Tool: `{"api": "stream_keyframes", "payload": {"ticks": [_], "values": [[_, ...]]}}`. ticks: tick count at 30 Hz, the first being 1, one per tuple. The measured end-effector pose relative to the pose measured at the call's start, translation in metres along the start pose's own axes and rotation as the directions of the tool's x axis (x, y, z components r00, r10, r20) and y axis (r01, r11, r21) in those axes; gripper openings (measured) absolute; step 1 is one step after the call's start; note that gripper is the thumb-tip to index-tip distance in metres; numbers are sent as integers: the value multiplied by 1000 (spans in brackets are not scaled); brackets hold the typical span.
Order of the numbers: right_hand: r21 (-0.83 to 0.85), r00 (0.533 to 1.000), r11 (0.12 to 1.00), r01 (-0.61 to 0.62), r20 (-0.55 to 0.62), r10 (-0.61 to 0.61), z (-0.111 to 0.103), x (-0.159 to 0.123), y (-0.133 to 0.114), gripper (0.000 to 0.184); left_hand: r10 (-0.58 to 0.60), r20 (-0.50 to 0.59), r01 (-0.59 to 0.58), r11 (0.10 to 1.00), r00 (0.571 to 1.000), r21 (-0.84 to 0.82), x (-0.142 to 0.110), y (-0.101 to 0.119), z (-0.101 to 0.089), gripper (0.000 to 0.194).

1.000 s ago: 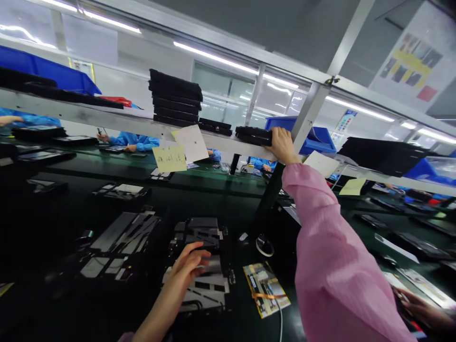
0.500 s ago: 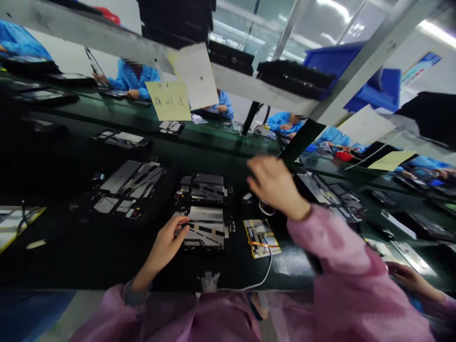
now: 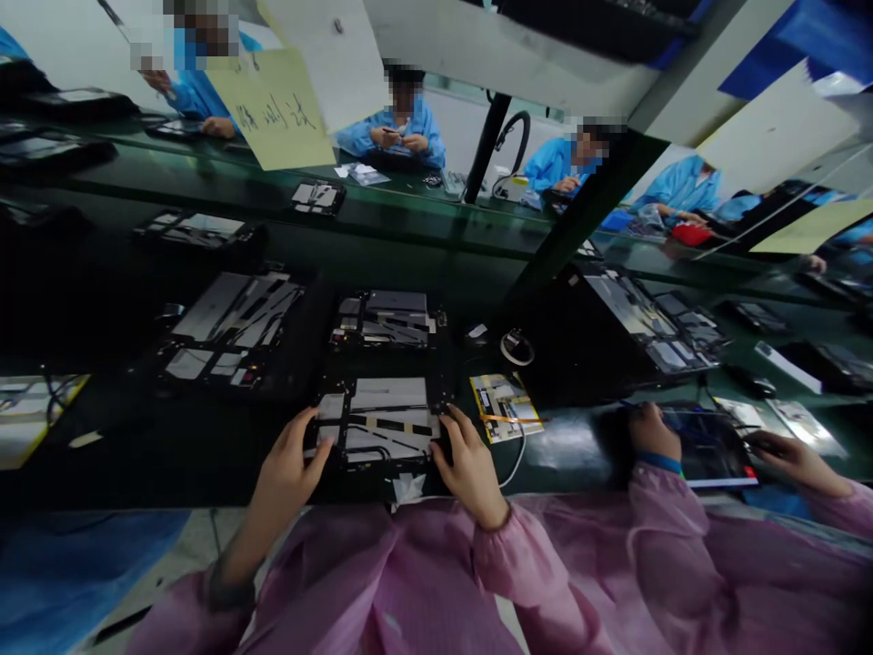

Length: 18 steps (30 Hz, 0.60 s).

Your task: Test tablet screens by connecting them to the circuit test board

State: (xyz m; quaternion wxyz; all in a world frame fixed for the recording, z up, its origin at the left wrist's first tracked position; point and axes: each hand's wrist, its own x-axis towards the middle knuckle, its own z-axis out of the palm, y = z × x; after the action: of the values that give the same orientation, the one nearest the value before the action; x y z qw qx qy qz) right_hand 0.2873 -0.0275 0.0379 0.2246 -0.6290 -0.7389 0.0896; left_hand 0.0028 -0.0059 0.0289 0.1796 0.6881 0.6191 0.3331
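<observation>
Held item: An open device housing [image 3: 386, 428] is laid flat at the near edge of the dark workbench [image 3: 102, 478]. Its interior is lined with silver panels and black strips.

Left hand: The left hand [image 3: 290, 464] is placed on the housing's left side, with the fingers curled over its rim.

Right hand: The right hand [image 3: 467, 468] is placed on the housing's right side, with the fingers curled over its rim.

Hand state: Both hands are closed narrowly on the housing, which is held between them.

Adjacent items: A yellow printed card [image 3: 505, 408] crossed by an orange ribbon is positioned just right of the housing. A white cable [image 3: 513, 466] is routed beside the card. A white tape roll [image 3: 516, 347] is located farther along the bench.

Other housings: A second open housing [image 3: 382, 318] is set directly beyond the held item. A third [image 3: 232, 327] is set to its left, and a fourth [image 3: 647, 318] is set to its right.

Adjacent station: A tablet with a lit screen [image 3: 709, 446] is handled at right by a co-worker in a pink sleeve [image 3: 668, 518].

Far bench: Workers in blue smocks [image 3: 392, 127] are seated beyond the bench.

Overhead: A yellow handwritten note [image 3: 273, 109] is hung at the top of the view.
</observation>
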Motion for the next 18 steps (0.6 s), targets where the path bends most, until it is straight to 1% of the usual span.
{"api": "stream_keyframes", "payload": {"ticks": [2,3,4,5,7,8,10,12,14,15,16,18], "values": [[-30,1000,999,20,-3,-20,-3,-2,-4,41,139,-74,-128,983,988,130,-12,12,-4,51],[-36,999,998,46,4,-46,-4,0,-5,42,201,-80,-184,965,976,184,-17,19,-2,54],[-33,996,996,85,17,-85,-4,4,-7,45,253,-52,-236,946,966,221,-21,26,1,58],[-22,990,991,133,40,-132,-3,10,-10,47,295,0,-287,928,955,236,-25,32,5,60],[5,970,975,223,98,-222,0,22,-14,48,352,118,-370,899,929,232,-29,39,18,62],[7,961,968,250,122,-249,2,29,-17,48,368,164,-398,889,915,225,-29,41,25,62],[-18,950,961,275,159,-269,5,39,-21,46,397,202,-436,875,895,211,-29,42,38,61],[-57,942,954,294,189,-278,8,47,-23,42,432,194,-466,865,881,185,-26,42,47,63],[-93,942,952,293,199,-270,9,50,-24,32,481,178,-505,854,859,128,-24,43,50,68],[-99,949,957,274,191,-252,9,50,-23,26,500,174,-519,850,849,87,-23,43,49,70],[-91,961,967,238,167,-221,9,49,-22,21,508,162,-521,852,846,48,-24,41,46,71],[-32,990,991,128,68,-126,10,42,-19,17,494,116,-496,868,862,-9,-26,33,36,72]]}}
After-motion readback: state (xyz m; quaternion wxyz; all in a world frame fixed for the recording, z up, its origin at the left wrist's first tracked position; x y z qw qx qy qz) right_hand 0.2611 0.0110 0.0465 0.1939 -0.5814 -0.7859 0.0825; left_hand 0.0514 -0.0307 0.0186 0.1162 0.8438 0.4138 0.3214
